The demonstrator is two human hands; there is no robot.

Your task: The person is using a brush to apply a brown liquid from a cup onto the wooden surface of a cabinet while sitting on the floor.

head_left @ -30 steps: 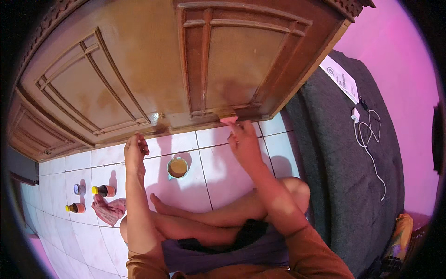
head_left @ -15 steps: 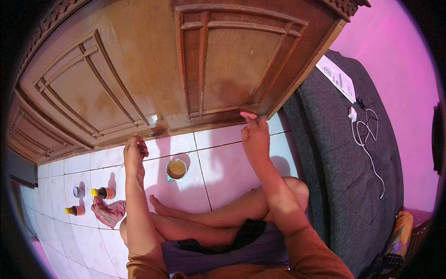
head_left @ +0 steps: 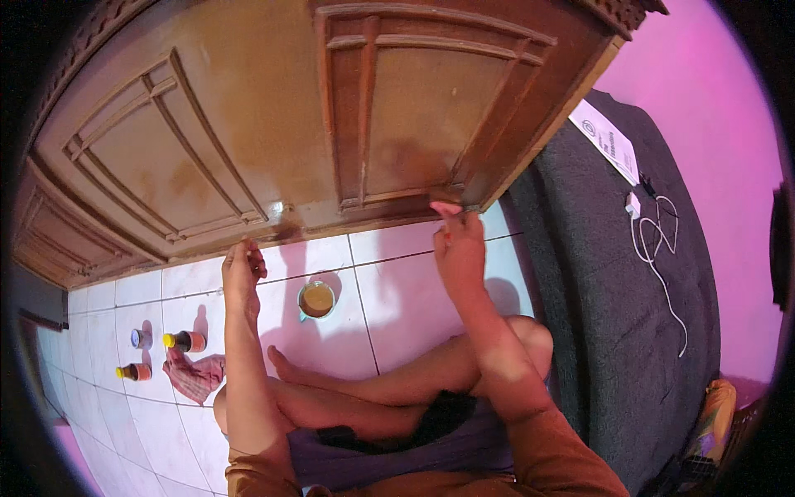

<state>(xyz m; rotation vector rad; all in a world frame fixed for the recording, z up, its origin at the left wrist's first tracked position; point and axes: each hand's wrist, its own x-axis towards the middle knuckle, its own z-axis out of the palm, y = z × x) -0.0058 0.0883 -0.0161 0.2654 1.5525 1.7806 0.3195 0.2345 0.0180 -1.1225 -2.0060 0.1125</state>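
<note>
Over the lower right part of a carved wooden furniture front [head_left: 273, 157], my right hand [head_left: 460, 253] pinches a small pink pad [head_left: 445, 208], whose material I cannot make out. The pad lies against the wood just under the framed panel. My left hand [head_left: 242, 269] is beside the lower edge of the wood, fingers curled in, with nothing visible in them. Whether its fingertips touch the wood I cannot tell. On the tiles between my hands stands a cup [head_left: 315, 300] of brownish liquid.
Left of my left forearm are a crumpled pink cloth [head_left: 195, 374], two dark yellow-capped bottles [head_left: 190, 341] and a small round container [head_left: 141, 338]. To the right stands a dark grey couch [head_left: 613, 298] with a white booklet [head_left: 609, 145] and a white charger cable [head_left: 650, 240]. My crossed legs [head_left: 389, 373] are in front.
The whole view has shifted slightly. My right hand keeps the pink pad at nearly the same spot on the wood, and the pad looks tilted a little differently. My left hand has stayed put.
</note>
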